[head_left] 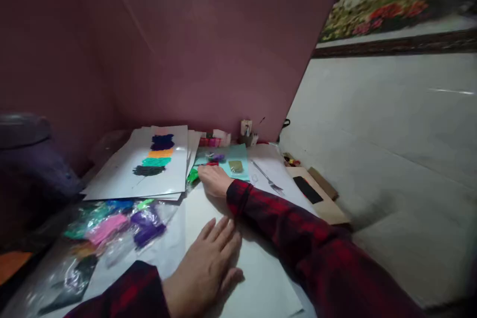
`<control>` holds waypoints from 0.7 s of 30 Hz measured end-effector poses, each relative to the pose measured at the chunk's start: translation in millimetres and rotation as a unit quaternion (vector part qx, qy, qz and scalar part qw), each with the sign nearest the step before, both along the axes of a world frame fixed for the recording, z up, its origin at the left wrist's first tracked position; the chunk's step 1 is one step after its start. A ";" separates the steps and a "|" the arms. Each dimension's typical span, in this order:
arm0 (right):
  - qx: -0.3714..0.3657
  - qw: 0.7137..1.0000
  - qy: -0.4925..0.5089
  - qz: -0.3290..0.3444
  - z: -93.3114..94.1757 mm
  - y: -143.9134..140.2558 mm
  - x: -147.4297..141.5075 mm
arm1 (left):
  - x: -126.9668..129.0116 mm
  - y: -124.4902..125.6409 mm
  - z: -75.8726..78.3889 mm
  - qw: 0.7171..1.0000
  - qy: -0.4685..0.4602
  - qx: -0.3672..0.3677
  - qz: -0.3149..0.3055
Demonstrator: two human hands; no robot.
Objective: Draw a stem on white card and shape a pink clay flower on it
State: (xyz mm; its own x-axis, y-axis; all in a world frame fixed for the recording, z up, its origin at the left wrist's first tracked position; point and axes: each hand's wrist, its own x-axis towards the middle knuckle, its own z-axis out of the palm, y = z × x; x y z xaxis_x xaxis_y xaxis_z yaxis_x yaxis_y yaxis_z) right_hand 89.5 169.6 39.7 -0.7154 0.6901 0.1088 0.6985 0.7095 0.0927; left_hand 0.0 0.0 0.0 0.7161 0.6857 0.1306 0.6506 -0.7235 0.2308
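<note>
- The left hand (208, 268) lies flat on the white sheet (261, 278) that covers the near part of the bench, palm down, fingers stretched and a little spread; it holds nothing.
- The right hand (213, 179) is reached forward, its sleeve in red and black check (298, 228) crossing the white sheet. The fingers point to the left and rest at the edge of the teal sheet (227, 156); whether they pinch something I cannot tell, because the fingertips are blurred.
- Just beside the right fingertips there is a small green piece (193, 175), and a small red thing (212, 163) lies just above the hand.
- On the teal sheet lie a purple lump (216, 157) and an olive-coloured patch (235, 166).
- To the right of the hand a metal fork (269, 179) lies on white paper, tines toward the camera.
- To the left of the hands there is a stack of white sheets (122, 176); the top one carries four colour patches: dark blue, orange, green and black.
- Nearer to the camera, left of the left hand, lie clear plastic bags (122, 228) with pink, purple, green and blue material inside.
- Behind the teal sheet stands a row of small pink pots (210, 141) and a small holder with tools (246, 134), against a dull pink board (208, 49).
- At the right edge of the bench lies a brown board (328, 208) with a black rectangle (307, 190) on it.
</note>
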 end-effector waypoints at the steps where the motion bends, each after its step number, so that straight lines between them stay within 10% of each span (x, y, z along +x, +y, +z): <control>1: -0.002 1.000 -0.002 0.006 0.5 0.9 1.1 | -0.2 0.6 0.1 1.000 -0.001 -0.002 -0.002; 21: 0.013 0.982 0.126 -0.139 23.0 22.4 80.8 | 2.1 2.7 3.0 1.000 -0.006 0.003 -0.012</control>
State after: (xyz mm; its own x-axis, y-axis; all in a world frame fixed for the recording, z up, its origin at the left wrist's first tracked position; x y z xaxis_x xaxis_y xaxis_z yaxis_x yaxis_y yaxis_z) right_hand 170.3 192.1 62.7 -0.4484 0.8494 0.2782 0.8677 0.4884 -0.0927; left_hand 2.1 2.7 3.0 0.7304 0.6678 0.1431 0.6304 -0.7398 0.2350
